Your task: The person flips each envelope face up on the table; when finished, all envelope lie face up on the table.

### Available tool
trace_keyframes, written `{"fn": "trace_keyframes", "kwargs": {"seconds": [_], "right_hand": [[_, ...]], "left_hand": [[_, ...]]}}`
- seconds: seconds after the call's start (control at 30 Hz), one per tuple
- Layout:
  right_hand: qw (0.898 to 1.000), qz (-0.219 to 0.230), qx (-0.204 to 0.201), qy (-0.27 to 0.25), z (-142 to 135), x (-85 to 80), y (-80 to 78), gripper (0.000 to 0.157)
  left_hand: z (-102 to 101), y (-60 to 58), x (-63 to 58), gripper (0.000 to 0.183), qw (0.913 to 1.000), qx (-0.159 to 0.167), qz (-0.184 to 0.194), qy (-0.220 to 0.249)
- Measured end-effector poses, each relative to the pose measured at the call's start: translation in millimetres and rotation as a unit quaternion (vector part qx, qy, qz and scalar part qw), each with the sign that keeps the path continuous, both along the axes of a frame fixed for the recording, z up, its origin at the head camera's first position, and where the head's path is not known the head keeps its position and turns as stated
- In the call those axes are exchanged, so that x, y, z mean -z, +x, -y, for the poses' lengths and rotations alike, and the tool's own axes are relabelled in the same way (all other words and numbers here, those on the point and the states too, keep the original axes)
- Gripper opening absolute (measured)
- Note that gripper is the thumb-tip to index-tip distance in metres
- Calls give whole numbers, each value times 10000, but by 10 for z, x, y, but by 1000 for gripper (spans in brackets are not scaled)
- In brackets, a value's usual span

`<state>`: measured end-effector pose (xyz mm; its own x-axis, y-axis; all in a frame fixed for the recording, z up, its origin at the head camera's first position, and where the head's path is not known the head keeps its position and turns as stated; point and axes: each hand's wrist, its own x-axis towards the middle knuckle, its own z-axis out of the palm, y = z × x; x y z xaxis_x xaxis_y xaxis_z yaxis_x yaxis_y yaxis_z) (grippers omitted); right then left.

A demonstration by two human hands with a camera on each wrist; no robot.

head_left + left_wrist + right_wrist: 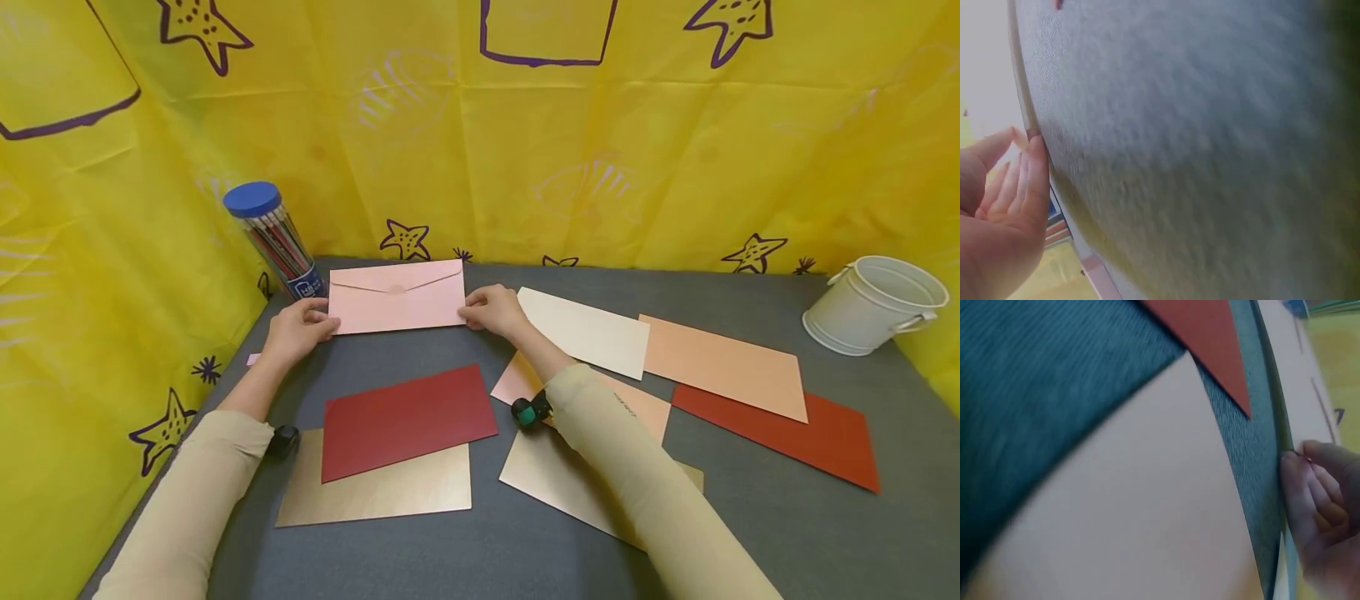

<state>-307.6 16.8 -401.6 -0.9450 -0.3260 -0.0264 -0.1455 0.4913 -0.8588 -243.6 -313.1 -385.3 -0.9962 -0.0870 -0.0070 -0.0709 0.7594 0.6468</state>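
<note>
A pink envelope, flap side showing, is held between my two hands near the back of the grey table. My left hand pinches its left end by the lower corner. At the opposite end, the thumb and fingers of my right hand pinch the lower right corner. The right wrist view shows this right-hand grip at the envelope's edge. In the left wrist view, the left hand's thumb and fingers meet at the other end. Part of each hand's fingers is hidden behind the envelope.
A blue-lidded tube of pencils stands behind my left hand. A dark red envelope overlaps a gold one in front. Right of these lie white, peach, red and other envelopes, partly under my right arm. A white bucket stands far right.
</note>
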Motion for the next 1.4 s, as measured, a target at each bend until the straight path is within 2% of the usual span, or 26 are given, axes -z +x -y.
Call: {"fn": "trace_keyframes", "kwargs": {"seconds": [0.1, 0.2, 0.37, 0.53, 0.8, 1.03, 1.17, 1.3, 1.4], "right_hand": [[9983, 277, 339, -378, 64, 16, 1, 22], [9954, 467, 606, -582, 105, 40, -4, 21], [9915, 613, 938, -665, 148, 65, -8, 20], [9891, 643, 1048, -816, 164, 79, -17, 19], [9868, 787, 1164, -809, 178, 93, -28, 20], [9886, 657, 1139, -733, 176, 74, 1, 22], [9885, 686, 1120, -750, 161, 53, 21, 23], [9877, 789, 1067, -829, 145, 37, 38, 22], [9878, 831, 1007, -853, 134, 30, 42, 22]], "left_hand": [[-19, -21, 10, 52, 9994, -314, -87, -72], [-27, -48, 26, 45, 9986, -475, -218, -103], [-34, -88, 43, 37, 9978, -470, -449, -134], [-67, -111, 48, 33, 9973, -438, -550, -234], [-93, -113, 56, 34, 9966, -145, -583, -565], [-137, -98, 53, 38, 9976, 30, -430, -538], [-149, -95, 70, 36, 9952, 312, -585, -719], [-165, -95, 81, 26, 9903, 695, -742, -946], [-183, -96, 77, 30, 9887, 871, -648, -1038]]}}
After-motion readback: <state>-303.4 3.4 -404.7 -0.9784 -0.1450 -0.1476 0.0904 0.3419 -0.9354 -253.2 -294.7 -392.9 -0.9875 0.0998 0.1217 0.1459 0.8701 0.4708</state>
